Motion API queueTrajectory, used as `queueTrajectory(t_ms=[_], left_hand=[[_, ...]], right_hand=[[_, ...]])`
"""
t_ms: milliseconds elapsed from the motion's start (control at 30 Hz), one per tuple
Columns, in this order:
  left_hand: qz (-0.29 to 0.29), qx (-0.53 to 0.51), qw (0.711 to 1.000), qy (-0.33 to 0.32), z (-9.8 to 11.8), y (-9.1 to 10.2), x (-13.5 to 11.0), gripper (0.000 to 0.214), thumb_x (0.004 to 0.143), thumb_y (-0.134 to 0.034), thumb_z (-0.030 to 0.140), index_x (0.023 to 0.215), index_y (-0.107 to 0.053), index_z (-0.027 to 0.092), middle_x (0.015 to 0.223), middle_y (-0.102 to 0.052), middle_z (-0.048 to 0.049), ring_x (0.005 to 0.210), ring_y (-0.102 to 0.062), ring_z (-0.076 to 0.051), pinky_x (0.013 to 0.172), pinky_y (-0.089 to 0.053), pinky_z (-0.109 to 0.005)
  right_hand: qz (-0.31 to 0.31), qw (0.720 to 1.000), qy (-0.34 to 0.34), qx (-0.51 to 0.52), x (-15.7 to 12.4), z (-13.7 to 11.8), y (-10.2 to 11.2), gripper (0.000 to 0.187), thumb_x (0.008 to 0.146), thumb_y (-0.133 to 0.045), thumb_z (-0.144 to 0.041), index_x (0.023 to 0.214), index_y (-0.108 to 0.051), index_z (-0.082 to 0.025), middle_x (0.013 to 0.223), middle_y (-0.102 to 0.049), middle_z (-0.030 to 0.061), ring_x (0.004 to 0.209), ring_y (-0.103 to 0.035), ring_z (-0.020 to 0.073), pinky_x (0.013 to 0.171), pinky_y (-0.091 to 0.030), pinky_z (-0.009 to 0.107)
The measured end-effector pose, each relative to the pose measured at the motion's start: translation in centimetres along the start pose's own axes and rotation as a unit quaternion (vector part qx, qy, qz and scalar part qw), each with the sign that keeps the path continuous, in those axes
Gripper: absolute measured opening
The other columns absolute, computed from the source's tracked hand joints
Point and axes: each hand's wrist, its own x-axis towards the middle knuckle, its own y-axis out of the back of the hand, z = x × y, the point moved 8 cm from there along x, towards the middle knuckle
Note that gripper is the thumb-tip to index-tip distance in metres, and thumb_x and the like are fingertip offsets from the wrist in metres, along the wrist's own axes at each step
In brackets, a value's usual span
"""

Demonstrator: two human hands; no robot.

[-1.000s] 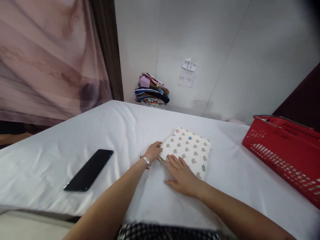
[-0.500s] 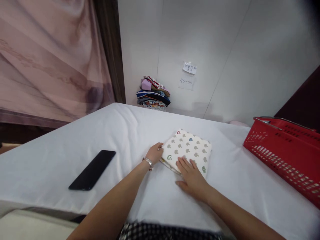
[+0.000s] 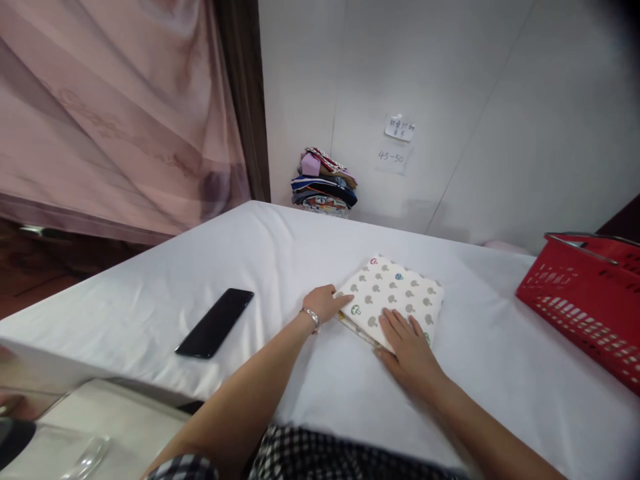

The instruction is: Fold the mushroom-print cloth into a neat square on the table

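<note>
A folded white cloth [image 3: 390, 293] printed with grey, green, red and blue mushroom shapes lies on the white-covered table. At its left corner is my left hand [image 3: 324, 304], with the thumb on top and the other fingers curled at the edge, closed on the corner. Some folded layers show along the near left edge. My right hand [image 3: 407, 347] rests flat on the near part of the cloth, fingers stretched out and the thumb by the near edge.
A black phone [image 3: 216, 324] lies left on the white tablecloth [image 3: 300, 240]. The red basket [image 3: 585, 300] stands at the right. Beyond the far edge, a stack of folded clothes [image 3: 325, 183] rises against the wall. Pink curtains [image 3: 125, 120] hang at the left.
The view has turned left, so everything sits further right in the picture. My left thumb has come over the cloth's corner. The right hand stays flat on the cloth.
</note>
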Motion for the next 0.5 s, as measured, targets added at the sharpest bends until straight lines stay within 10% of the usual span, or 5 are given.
queueTrajectory(t_ms=[500], left_hand=[[-0.001, -0.035, 0.999, 0.011, -0.9, -0.5, 0.9, 0.031, 0.073, -0.056, 0.051, 0.074, -0.058, 0.020, 0.078, -0.065, -0.0025, 0.073, -0.060, -0.019, 0.058, -0.040, -0.026]], right_hand=[[0.095, 0.994, 0.038, -0.045, -0.7, -1.2, 0.5, 0.050, 0.087, -0.040, -0.033, 0.134, -0.039, -0.017, 0.143, -0.033, 0.0092, 0.131, -0.026, 0.0267, 0.105, -0.020, 0.049]])
